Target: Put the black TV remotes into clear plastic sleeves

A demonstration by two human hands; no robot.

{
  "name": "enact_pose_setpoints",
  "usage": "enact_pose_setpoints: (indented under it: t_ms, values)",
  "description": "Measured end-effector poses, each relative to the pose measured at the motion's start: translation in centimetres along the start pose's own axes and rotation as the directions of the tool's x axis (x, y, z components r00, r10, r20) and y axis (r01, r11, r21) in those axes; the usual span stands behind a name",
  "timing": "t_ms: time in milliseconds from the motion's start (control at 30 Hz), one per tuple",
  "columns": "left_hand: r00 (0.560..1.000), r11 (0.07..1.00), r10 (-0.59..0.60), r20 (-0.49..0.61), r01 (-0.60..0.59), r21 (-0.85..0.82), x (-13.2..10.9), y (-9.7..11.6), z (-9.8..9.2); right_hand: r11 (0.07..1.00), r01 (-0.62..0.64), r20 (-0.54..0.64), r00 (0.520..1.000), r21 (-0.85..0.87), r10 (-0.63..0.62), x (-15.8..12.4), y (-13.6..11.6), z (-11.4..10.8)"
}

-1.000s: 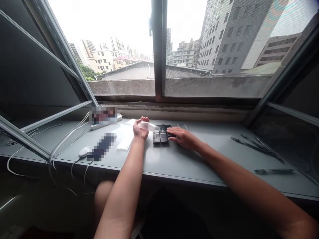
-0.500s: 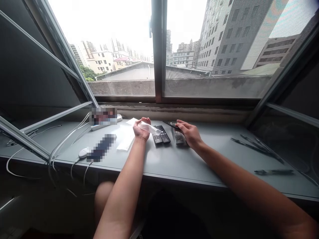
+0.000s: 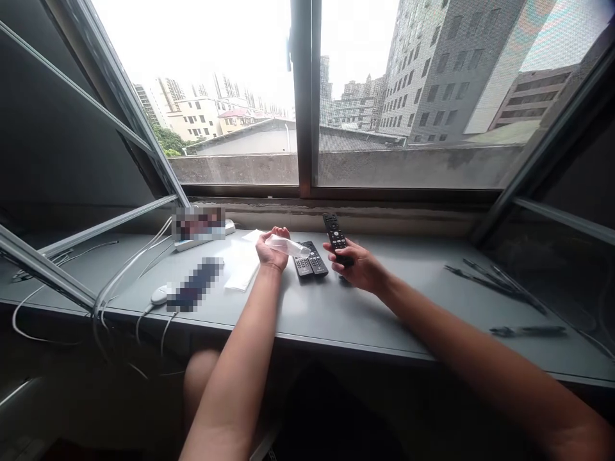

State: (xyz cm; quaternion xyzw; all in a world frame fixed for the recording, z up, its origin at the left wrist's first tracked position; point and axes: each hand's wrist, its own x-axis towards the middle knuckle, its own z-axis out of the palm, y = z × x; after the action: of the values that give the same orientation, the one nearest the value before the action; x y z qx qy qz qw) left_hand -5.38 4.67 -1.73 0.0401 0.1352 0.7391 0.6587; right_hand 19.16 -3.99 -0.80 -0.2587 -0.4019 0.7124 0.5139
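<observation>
My right hand (image 3: 358, 264) is closed around the lower part of a black remote control (image 3: 335, 232), which tilts up with its buttons facing me. In my left hand (image 3: 273, 251) lies a clear, soft-looking plastic sleeve (image 3: 291, 246), gripped near its left end, its other end pointing right. Two more black remotes (image 3: 314, 261) rest side by side on the desk (image 3: 307, 314) between my hands, partly covered by the sleeve's tip. Something lies behind my right hand, almost fully hidden by it.
White sheets (image 3: 243, 272) lie left of my left hand. Farther left are a white power strip (image 3: 230, 226), a round white charger (image 3: 159, 295), cables and blurred-out items. Several dark pens or cables (image 3: 500, 282) lie at the right. Metal frames slant down at both sides.
My right hand has turned the remote from nearly flat to upright, its button face now toward me. The hand now covers the clear case that showed beneath it. My left hand stays in place.
</observation>
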Motion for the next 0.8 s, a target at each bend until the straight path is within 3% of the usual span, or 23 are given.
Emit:
enact_pose_setpoints:
  t_ms: [233, 400, 500, 800]
  values:
    - [1.0, 1.0, -0.004, -0.01, 0.004, -0.009, -0.02, -0.01, -0.03, 0.978, -0.14, 0.094, 0.987, 0.152, 0.127, 0.04, -0.19, 0.11]
    - [1.0, 1.0, -0.001, -0.02, 0.001, 0.002, 0.02, 0.16, 0.02, 0.992, -0.072, -0.008, 0.997, 0.105, 0.074, 0.12, -0.21, -0.21]
    - [1.0, 1.0, 0.003, -0.011, -0.003, -0.028, 0.08, 0.36, 0.01, 0.987, -0.101, -0.065, 0.992, 0.127, 0.11, 0.1, -0.28, -0.26]
    - [1.0, 0.999, -0.003, -0.015, 0.002, -0.052, -0.12, 0.44, 0.1, 0.933, -0.174, 0.042, 0.985, 0.315, 0.17, 0.35, -0.41, -0.08]
